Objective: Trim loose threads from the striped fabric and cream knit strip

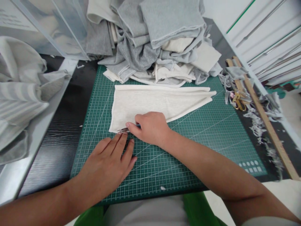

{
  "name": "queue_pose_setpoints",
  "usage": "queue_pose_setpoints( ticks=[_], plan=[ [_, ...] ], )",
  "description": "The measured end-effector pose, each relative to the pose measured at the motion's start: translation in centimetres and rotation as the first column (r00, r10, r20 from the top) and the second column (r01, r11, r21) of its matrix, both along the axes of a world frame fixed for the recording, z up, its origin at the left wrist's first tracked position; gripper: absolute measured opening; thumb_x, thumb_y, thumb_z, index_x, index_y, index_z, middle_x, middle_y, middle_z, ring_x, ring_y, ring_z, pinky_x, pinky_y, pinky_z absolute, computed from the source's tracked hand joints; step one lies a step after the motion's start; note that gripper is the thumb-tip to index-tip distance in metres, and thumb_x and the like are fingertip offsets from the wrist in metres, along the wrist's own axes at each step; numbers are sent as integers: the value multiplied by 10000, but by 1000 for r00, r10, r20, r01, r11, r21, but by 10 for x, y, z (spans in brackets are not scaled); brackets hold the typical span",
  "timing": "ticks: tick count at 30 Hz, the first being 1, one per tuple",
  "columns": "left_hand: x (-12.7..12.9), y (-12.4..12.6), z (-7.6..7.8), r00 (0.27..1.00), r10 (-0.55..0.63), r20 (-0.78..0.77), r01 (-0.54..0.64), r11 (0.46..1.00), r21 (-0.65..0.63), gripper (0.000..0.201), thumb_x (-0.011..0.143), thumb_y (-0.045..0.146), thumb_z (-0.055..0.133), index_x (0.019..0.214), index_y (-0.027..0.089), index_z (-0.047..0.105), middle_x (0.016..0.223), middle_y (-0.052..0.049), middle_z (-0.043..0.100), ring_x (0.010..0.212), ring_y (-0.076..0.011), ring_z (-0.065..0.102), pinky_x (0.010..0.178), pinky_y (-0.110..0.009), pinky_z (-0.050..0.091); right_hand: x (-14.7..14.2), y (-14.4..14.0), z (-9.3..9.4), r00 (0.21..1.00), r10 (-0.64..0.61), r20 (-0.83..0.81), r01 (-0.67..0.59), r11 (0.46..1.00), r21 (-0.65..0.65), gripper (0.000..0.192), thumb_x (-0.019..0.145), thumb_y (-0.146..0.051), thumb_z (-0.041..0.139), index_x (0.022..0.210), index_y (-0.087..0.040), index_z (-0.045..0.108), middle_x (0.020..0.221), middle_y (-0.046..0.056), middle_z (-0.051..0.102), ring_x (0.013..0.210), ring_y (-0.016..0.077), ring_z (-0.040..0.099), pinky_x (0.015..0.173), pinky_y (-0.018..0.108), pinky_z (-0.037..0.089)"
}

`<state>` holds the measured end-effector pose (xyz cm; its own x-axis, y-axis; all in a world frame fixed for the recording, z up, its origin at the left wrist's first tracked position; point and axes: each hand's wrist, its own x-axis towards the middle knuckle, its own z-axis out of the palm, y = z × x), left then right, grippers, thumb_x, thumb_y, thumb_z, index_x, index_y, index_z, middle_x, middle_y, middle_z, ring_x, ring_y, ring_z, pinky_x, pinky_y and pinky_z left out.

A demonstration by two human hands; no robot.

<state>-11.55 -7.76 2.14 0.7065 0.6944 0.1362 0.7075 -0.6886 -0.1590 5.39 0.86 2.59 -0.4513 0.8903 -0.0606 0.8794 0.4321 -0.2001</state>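
Cream-white knit fabric piece [155, 102] lies flat on the green gridded cutting mat [199, 138], in the middle of its far half. It is one single piece, shaped like a long wedge: wide at your left side and narrowing to a tip at your right. Its long axis runs left to right across the mat, and the tip points to the right, a little away from you. The surface looks soft and slightly fuzzy, and the edges roll up a little.

Your right hand [151, 127] rests on the near left corner of this piece. Its fingers are curled closed around a small thin tool with a blue handle [131, 127], whose metal end lies at the fabric edge; I cannot tell exactly what tool it is. Your left hand [110, 160] lies flat and open on the mat, holding nothing, with the fingers stretched together and the fingertips touching the near edge of the fabric, just beside the tool.

Behind the piece, one heap of grey and cream fabric pieces [155, 44] covers the far edge of the mat. To the right of the mat you see one long wooden ruler [265, 122], one pair of gold-coloured scissors [238, 100], and many grey fabric scraps [258, 121].
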Motion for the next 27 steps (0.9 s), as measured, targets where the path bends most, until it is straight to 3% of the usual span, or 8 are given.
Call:
queue_pose_setpoints(
  ticks=[15, 27],
  plan=[
    [-1, 1, -1, 1000, 5, 31, -5, 1000, 5, 378, 909, 325, 524, 1144, 57, 652, 1210, -237, 620, 1100, -349, 604, 877, -483, 466, 2, 0, 0, 1000, 10, -7, -10, 1000, 22, 522, 932, -563, 327, 858, -204, 699, 762, 71, 715, 722, 210, 644, 615, 305, 350],
    [-8, 20, -4, 992, 0, 123, 5, 999, -43, 374, 894, 321, 538, 1186, 101, 614, 1112, -142, 630, 963, -292, 587, 827, -468, 458, 5, 2, -6, 998, 18, -66, -12, 996, 90, 506, 931, -558, 355, 766, -203, 677, 672, 53, 689, 629, 188, 606, 563, 300, 284]
  ],
)
